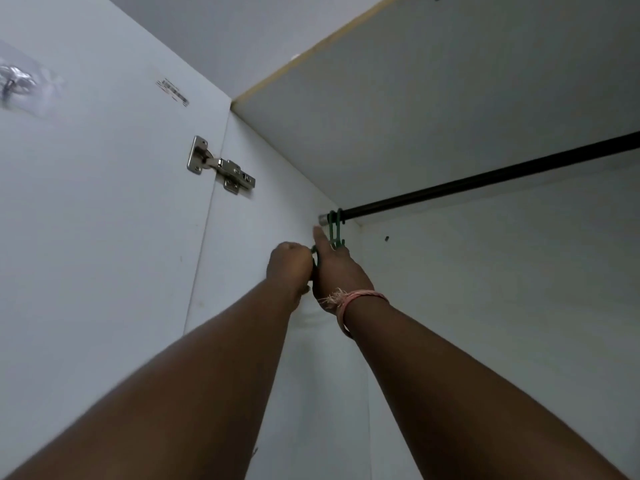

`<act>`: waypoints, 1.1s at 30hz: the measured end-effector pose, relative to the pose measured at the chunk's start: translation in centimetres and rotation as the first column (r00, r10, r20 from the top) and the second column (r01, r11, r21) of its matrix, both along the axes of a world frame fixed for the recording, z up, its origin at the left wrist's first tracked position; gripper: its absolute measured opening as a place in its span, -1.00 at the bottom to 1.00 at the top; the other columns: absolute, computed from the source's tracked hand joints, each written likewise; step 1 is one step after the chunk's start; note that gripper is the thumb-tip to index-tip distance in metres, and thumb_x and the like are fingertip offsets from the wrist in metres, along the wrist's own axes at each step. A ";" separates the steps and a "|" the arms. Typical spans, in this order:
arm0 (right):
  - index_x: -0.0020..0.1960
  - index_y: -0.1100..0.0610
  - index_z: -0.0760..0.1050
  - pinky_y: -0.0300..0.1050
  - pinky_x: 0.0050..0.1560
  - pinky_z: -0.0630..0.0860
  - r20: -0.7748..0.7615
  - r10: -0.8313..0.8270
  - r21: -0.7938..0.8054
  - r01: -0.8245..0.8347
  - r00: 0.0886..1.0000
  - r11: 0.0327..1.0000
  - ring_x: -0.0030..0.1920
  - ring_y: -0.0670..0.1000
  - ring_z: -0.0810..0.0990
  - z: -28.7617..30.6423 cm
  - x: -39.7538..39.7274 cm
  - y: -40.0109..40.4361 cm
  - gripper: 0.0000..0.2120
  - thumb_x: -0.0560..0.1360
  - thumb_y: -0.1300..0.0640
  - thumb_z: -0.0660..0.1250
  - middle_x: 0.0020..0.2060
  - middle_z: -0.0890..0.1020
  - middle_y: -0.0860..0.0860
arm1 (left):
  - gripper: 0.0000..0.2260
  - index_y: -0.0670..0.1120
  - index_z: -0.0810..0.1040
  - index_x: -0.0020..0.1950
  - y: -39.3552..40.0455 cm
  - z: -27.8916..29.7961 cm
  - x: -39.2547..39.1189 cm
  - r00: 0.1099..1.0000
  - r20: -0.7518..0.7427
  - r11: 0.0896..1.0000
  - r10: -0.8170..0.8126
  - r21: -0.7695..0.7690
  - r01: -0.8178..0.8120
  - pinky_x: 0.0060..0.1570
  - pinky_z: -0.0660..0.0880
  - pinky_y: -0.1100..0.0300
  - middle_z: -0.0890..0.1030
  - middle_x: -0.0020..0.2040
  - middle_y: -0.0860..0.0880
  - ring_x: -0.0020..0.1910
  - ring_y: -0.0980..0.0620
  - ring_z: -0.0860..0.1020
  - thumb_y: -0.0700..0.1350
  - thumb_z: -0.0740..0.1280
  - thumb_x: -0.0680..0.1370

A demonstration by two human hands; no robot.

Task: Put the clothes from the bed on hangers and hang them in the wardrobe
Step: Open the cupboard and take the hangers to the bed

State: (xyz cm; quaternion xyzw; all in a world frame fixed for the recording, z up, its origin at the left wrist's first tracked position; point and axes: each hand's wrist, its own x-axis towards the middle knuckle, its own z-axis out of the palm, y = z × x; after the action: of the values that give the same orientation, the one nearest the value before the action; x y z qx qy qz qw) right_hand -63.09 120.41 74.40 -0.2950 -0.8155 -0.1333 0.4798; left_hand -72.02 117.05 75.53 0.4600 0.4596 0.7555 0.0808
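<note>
I look up into the white wardrobe. A black rail (485, 176) runs from its left wall to the right. Two green hanger hooks (335, 225) sit over the rail's left end. My right hand (341, 273), with a pink thread band on the wrist, holds the hangers just below the hooks, index finger pointing up at the rail end. My left hand (290, 266) is curled beside it and grips a green hanger part (316, 259) between the two hands. Pale folds of what may be cloth (311, 315) show under the hands; the rest is hidden by my arms.
The open door (104, 202) stands at the left with a metal hinge (221, 168) and a stick-on hook (15, 83). The wardrobe's top panel (450, 98) lies close above the rail. The rail to the right of the hooks carries nothing.
</note>
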 end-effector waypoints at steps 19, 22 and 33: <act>0.39 0.11 0.25 -0.05 -0.27 0.44 -0.410 0.012 0.267 0.108 0.912 0.958 -0.19 0.15 0.58 0.3 2.3 1.3 -0.60 0.58 0.29 0.14 -0.10 0.58 0.14 | -0.81 -0.12 0.63 0.10 4.1 0.1 3.1 0.949 -0.113 0.916 0.295 0.317 -0.247 0.02 0.60 0.05 0.70 -0.03 -0.09 -0.02 -0.07 0.66 -0.17 0.22 0.66; 0.39 0.07 0.27 0.00 -0.25 0.52 -0.425 -0.001 0.320 0.151 0.905 0.935 -0.20 0.17 0.59 -4.6 3.2 2.3 -0.62 0.59 0.26 0.07 0.03 0.55 0.14 | -0.77 -0.08 0.62 0.19 5.3 -5.9 4.4 0.970 -0.068 0.896 0.233 0.403 -0.187 0.00 0.52 0.31 0.69 0.02 0.01 0.03 0.10 0.65 -0.22 0.18 0.69; 0.28 0.08 0.49 -0.01 -0.31 0.51 -0.183 -0.369 0.020 0.378 0.911 0.925 -0.20 0.15 0.55 -38.3 11.5 4.3 -0.52 0.42 0.33 0.14 0.21 0.56 0.14 | -0.85 -0.30 0.54 0.13 10.6 -38.1 11.6 0.825 0.516 0.973 -0.229 0.108 0.202 -0.05 0.68 0.10 0.68 -0.05 -0.21 0.00 -0.12 0.71 -0.28 0.20 0.68</act>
State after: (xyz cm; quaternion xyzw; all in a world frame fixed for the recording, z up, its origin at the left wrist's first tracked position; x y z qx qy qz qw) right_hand -51.63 124.73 36.11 -0.4428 -0.6946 -0.2182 0.5233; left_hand -60.46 127.60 37.45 0.2868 0.3464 0.8492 0.2767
